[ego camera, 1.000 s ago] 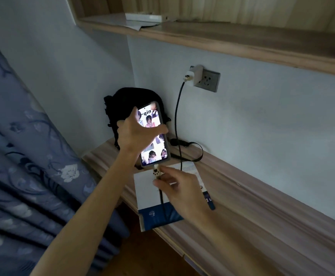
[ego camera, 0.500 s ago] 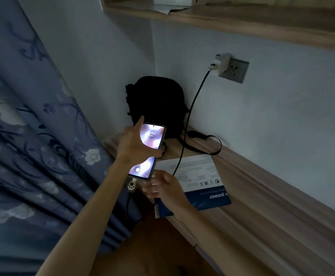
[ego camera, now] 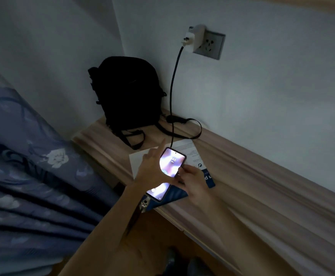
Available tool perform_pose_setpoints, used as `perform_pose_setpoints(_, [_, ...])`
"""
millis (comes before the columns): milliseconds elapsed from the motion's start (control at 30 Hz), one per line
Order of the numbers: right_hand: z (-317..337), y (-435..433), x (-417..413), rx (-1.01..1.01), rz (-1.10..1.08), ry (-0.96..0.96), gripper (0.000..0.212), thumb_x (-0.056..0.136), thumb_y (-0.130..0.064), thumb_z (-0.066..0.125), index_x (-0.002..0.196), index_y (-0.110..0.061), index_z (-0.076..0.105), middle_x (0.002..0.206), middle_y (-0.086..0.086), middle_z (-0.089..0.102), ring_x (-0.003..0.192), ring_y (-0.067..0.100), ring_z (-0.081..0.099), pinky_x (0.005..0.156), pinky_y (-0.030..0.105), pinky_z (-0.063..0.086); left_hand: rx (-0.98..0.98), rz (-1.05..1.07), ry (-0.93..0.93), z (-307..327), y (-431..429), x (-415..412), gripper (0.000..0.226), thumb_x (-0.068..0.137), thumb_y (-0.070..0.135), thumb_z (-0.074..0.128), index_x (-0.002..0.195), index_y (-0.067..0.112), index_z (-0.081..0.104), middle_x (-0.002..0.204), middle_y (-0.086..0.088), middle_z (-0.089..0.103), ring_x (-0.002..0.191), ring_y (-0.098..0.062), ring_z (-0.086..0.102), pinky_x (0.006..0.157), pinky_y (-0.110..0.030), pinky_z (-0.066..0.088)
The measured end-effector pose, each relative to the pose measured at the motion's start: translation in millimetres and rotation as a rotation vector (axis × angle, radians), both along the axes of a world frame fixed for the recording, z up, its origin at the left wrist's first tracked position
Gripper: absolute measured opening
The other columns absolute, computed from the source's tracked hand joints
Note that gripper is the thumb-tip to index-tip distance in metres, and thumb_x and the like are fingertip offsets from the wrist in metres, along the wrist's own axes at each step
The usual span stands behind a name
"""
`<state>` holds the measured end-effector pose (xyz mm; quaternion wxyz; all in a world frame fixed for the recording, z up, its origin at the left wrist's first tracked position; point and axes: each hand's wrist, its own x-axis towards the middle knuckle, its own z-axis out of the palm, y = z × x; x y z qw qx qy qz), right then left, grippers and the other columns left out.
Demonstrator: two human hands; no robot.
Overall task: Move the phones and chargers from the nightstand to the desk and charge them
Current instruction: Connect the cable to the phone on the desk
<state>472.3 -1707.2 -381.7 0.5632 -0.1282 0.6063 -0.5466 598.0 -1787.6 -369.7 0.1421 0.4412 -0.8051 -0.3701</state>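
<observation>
A phone (ego camera: 171,163) with a lit screen lies low over the white-and-blue box (ego camera: 194,154) on the wooden desk (ego camera: 262,186). My left hand (ego camera: 150,168) grips its left edge, index finger stretched out. My right hand (ego camera: 194,183) holds its right edge. A black cable (ego camera: 173,90) runs from the white charger (ego camera: 192,37) in the wall socket (ego camera: 212,45) down behind the phone; its decorated plug end (ego camera: 145,204) sits at the phone's bottom edge.
A black backpack (ego camera: 126,92) stands in the desk's far left corner, its straps trailing toward the box. A blue flowered curtain (ego camera: 33,176) hangs at the left. Bare desk stretches to the right.
Both hands have brought the phone down from upright in the air to just above the box. The screen switched from pictures to a lock screen. The view tilted down.
</observation>
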Motion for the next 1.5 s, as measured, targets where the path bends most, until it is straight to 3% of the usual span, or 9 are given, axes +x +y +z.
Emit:
perform_pose_setpoints(133, [-31,9,-16,0.180,-0.028,0.211,0.022,0.100,0.001,0.046,0.094,0.008,0.066,0.092,0.021,0.066,0.091,0.035,0.063,0.087,0.049,0.055,0.336,0.089,0.142,-32,-3,-7,0.113,0.067,0.031,0.091,0.156,0.032,0.023,0.123,0.006,0.062,0.108,-0.003,0.062,0.084,-0.014,0.049])
perform_pose_setpoints(200, [-42,15,-23,0.245,0.011,0.326,0.025,0.100,0.002,0.044,0.091,0.013,0.065,0.087,0.013,0.061,0.084,0.027,0.057,0.082,0.036,0.045,0.486,0.172,0.201,-50,-3,-12,0.090,0.080,0.028,0.082,0.153,0.027,0.030,0.103,0.005,0.070,0.087,0.009,0.066,0.070,-0.004,0.048])
perform_pose_setpoints(400, [-67,15,-32,0.365,-0.017,0.422,0.020,0.097,0.002,0.049,0.095,0.008,0.068,0.087,0.014,0.061,0.074,0.022,0.056,0.053,0.017,0.040,0.500,0.240,0.053,-86,5,-14,0.028,0.097,0.018,0.058,0.124,0.018,0.065,0.120,-0.009,0.070,0.110,-0.026,0.064,0.098,-0.044,0.052])
perform_pose_setpoints(633, [-91,-14,-30,0.390,-0.112,0.280,0.022,0.096,0.003,0.049,0.104,0.019,0.063,0.102,0.031,0.066,0.101,0.042,0.063,0.094,0.052,0.050,0.426,0.182,0.036,-99,-7,-15,0.032,0.100,0.008,0.048,0.128,0.007,0.063,0.131,-0.009,0.065,0.121,-0.026,0.059,0.101,-0.031,0.045])
perform_pose_setpoints(733, [-92,-29,-27,0.378,-0.128,0.280,0.022,0.096,0.003,0.050,0.101,0.020,0.063,0.106,0.037,0.065,0.104,0.048,0.062,0.096,0.060,0.048,0.382,0.145,0.024,-101,-5,-16,0.035,0.100,0.014,0.050,0.134,0.012,0.057,0.135,-0.007,0.062,0.122,-0.024,0.058,0.097,-0.027,0.044])
perform_pose_setpoints(867, [-90,-42,-23,0.403,-0.127,0.328,0.022,0.099,-0.001,0.048,0.104,0.013,0.065,0.105,0.032,0.067,0.102,0.044,0.064,0.093,0.050,0.053,0.379,0.118,0.041,-108,-5,-17,0.044,0.104,0.026,0.047,0.147,0.016,0.043,0.151,-0.003,0.048,0.139,-0.021,0.043,0.111,-0.026,0.030])
perform_pose_setpoints(1033, [-92,-47,-28,0.457,-0.088,0.447,0.025,0.098,-0.004,0.046,0.082,0.002,0.064,0.082,0.017,0.065,0.087,0.032,0.061,0.065,0.020,0.044,0.377,0.104,0.055,-111,-20,-24,0.044,0.106,0.025,0.042,0.149,0.015,0.042,0.152,-0.005,0.048,0.140,-0.024,0.043,0.116,-0.040,0.034])
perform_pose_setpoints(1233, [-94,-57,-42,0.433,-0.063,0.508,0.025,0.097,-0.009,0.052,0.093,0.008,0.069,0.092,0.028,0.071,0.091,0.042,0.068,0.089,0.055,0.052,0.385,0.117,0.098,-113,-37,-34,0.041,0.106,0.020,0.042,0.145,0.013,0.046,0.149,-0.006,0.051,0.138,-0.021,0.046,0.108,-0.023,0.034])
perform_pose_setpoints(1500, [-88,-53,-40,0.518,0.001,0.719,0.030,0.092,-0.015,0.061,0.067,-0.002,0.068,0.069,0.013,0.070,0.069,0.027,0.066,0.062,0.029,0.046,0.246,0.182,0.076,-120,-29,-34,0.034,0.106,0.019,0.041,0.135,0.008,0.056,0.130,-0.009,0.065,0.118,-0.022,0.061,0.088,-0.019,0.041])
